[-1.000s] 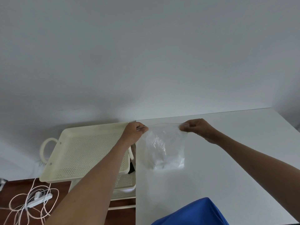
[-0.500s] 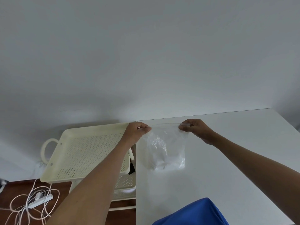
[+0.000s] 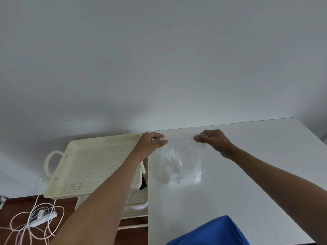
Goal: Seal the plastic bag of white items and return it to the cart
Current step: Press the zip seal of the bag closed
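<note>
Plastic bag (image 3: 180, 161) on desk (image 3: 247, 183), white items (image 3: 182, 177) at bottom. Left hand (image 3: 150, 146) and right hand (image 3: 215, 141): grip pinched shut on top corners. Keep strip taut, press along whole length. Cart (image 3: 92, 165) at 9 o'clock of bag.

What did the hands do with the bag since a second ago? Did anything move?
Almost nothing moved. The left hand and right hand still pinch the top corners of the plastic bag, holding its top edge stretched over the white table. The left fingers shifted very slightly along the edge. Nothing was let go. The cart stayed put.
</note>
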`<state>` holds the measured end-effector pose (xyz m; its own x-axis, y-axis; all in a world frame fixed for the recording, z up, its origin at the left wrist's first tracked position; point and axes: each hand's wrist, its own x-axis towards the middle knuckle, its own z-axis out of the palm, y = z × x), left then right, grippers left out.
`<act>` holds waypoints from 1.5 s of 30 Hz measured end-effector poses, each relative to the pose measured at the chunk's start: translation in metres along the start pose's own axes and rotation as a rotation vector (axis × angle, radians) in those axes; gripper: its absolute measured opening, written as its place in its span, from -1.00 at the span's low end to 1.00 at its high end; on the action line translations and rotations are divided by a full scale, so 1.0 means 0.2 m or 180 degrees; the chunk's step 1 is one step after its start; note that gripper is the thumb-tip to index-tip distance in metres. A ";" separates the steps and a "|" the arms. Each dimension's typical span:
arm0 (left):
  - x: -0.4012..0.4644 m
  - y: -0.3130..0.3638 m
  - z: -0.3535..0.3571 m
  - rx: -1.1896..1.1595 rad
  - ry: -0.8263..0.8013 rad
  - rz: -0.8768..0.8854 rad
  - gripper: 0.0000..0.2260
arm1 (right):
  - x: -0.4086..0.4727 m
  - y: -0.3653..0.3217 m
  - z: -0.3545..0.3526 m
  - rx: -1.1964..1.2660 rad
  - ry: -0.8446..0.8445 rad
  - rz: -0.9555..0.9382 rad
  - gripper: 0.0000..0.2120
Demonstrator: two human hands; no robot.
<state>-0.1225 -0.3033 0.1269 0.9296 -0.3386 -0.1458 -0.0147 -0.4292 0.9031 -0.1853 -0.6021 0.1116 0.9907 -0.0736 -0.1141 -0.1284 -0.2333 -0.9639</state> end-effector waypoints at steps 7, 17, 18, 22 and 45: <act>0.02 -0.03 0.04 0.0526 0.0136 0.0018 -0.83 | -0.02 -0.04 0.02 -0.0144 -0.0546 -0.0058 -0.71; -0.02 0.03 0.01 0.0101 -0.0091 0.0085 -0.78 | 0.01 -0.05 0.06 -0.0283 -0.0243 -0.0088 -0.86; -0.02 0.03 0.01 0.0136 -0.0107 0.0072 -0.77 | 0.01 -0.05 0.06 -0.0263 -0.0239 -0.0084 -0.85; -0.01 0.04 0.02 0.0439 -0.0036 0.0205 -0.81 | 0.00 -0.08 0.06 -0.0335 -0.0464 -0.0028 -0.85; 0.01 0.12 0.05 0.0862 -0.0230 0.0392 -0.86 | 0.07 -0.16 0.06 -0.0820 -0.0672 -0.0074 -0.86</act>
<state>-0.1249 -0.3229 0.1451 0.8863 -0.4564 -0.0789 -0.2324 -0.5856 0.7766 -0.1669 -0.5829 0.1386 0.9774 0.1310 -0.1662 -0.0860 -0.4721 -0.8773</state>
